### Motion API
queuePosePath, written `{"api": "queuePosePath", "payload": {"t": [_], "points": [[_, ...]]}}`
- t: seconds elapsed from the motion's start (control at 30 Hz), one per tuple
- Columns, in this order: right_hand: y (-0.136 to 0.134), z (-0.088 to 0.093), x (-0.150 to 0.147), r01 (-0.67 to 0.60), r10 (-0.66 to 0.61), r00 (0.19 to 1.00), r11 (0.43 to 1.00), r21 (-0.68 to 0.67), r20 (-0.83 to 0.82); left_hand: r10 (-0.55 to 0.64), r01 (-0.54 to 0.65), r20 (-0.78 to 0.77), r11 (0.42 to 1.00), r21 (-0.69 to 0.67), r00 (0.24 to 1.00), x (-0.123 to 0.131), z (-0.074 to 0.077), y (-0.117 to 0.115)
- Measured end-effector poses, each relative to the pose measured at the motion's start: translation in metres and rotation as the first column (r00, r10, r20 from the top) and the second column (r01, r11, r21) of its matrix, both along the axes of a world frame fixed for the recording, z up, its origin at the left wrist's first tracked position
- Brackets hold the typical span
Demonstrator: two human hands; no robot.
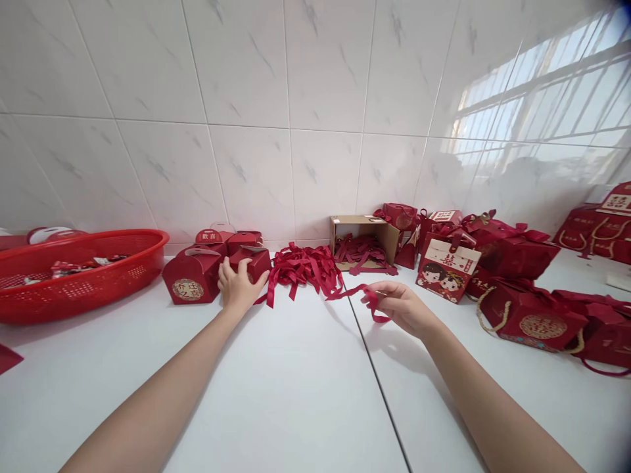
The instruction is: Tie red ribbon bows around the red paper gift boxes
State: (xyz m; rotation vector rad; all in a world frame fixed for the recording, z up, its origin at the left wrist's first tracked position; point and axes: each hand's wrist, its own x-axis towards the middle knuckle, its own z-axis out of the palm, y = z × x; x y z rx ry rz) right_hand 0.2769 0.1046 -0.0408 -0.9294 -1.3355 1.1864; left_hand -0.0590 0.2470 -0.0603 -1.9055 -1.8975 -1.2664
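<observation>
My left hand (238,286) is on a small dark red gift box (255,261), its thumb on the right side and its fingers over the near left part. A matching gift box with a round gold print (191,279) stands just left of that hand. Between the thumb and fingers of my right hand (399,306) is a red ribbon (373,303), looped below the fingertips. From there the ribbon trails left to a tangled heap of red ribbons (306,268), which lies between my hands.
A red plastic basket (89,289) with wrapped sweets stands at left. Behind the ribbons, an open cardboard box (392,240) holds dark red strips. Several red gift boxes (532,322) crowd the right side, one printed with two cartoon figures (446,269). A tiled wall (251,177) closes the back.
</observation>
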Motion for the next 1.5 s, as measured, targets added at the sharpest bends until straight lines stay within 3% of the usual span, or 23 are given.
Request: {"api": "queuePosePath", "payload": {"t": [0.07,0.2,0.3,0.4,0.47,0.53,0.6,0.63,0.7,0.83,1.0,1.1,1.2,1.37,1.43,1.5], "points": [[0.0,0.002,0.004,0.011,-0.011,0.966,1.0,-0.002,-0.257,-0.058,0.055,0.068,0.997,0.05,0.996,0.0,0.0,0.001],[0.009,-0.002,0.019,0.277,-0.267,0.79,0.958,-0.067,-0.552,-0.105,0.088,0.129,0.987,0.131,0.986,0.0,0.002,0.0],[0.017,-0.007,0.033,0.419,-0.411,0.637,0.895,-0.154,-0.653,-0.117,0.078,0.166,0.972,0.221,0.979,0.007,0.007,-0.003],[0.022,-0.014,0.046,0.486,-0.491,0.577,0.848,-0.209,-0.653,-0.247,0.178,0.173,0.924,0.339,0.953,0.025,0.016,-0.013],[0.025,-0.019,0.053,0.521,-0.55,0.548,0.814,-0.256,-0.63,-0.441,0.345,0.164,0.843,0.414,0.882,0.042,0.019,-0.024],[0.029,-0.026,0.057,0.544,-0.607,0.539,0.78,-0.308,-0.585,-0.66,0.583,0.106,0.719,0.378,0.744,0.059,0.018,-0.038],[0.032,-0.032,0.059,0.565,-0.658,0.549,0.747,-0.351,-0.515,-0.823,0.812,0.019,0.563,0.151,0.567,0.073,0.012,-0.053],[0.034,-0.035,0.059,0.576,-0.68,0.557,0.73,-0.368,-0.477,-0.87,0.87,0.002,0.493,0.023,0.493,0.078,0.009,-0.06],[0.037,-0.038,0.057,0.609,-0.721,0.56,0.692,-0.387,-0.409,-0.903,0.895,0.003,0.426,-0.131,0.43,0.083,0.003,-0.07],[0.035,-0.032,0.046,0.681,-0.761,0.545,0.646,-0.345,-0.351,-0.893,0.883,-0.016,0.448,-0.141,0.45,0.084,-0.003,-0.078],[0.027,-0.012,0.033,0.687,-0.703,0.593,0.696,-0.208,-0.393,-0.885,0.877,-0.03,0.465,-0.119,0.465,0.085,-0.006,-0.077],[0.026,-0.007,0.04,0.701,-0.702,0.559,0.684,-0.2,-0.442,-0.891,0.884,-0.046,0.454,-0.108,0.452,0.086,-0.008,-0.075],[0.027,-0.011,0.06,0.756,-0.759,0.459,0.607,-0.247,-0.462,-0.893,0.888,-0.056,0.45,-0.097,0.446,0.086,-0.009,-0.074],[0.024,-0.024,0.095,0.878,-0.875,0.267,0.394,-0.272,-0.404,-0.89,0.884,-0.051,0.457,-0.097,0.454,0.085,-0.008,-0.074],[0.023,-0.023,0.1,0.91,-0.893,0.257,0.352,-0.218,-0.369,-0.888,0.882,-0.045,0.46,-0.102,0.458,0.085,-0.008,-0.074],[0.023,-0.02,0.098,0.929,-0.904,0.296,0.348,-0.129,-0.308,-0.888,0.882,-0.045,0.46,-0.098,0.458,0.086,-0.008,-0.074]]}}
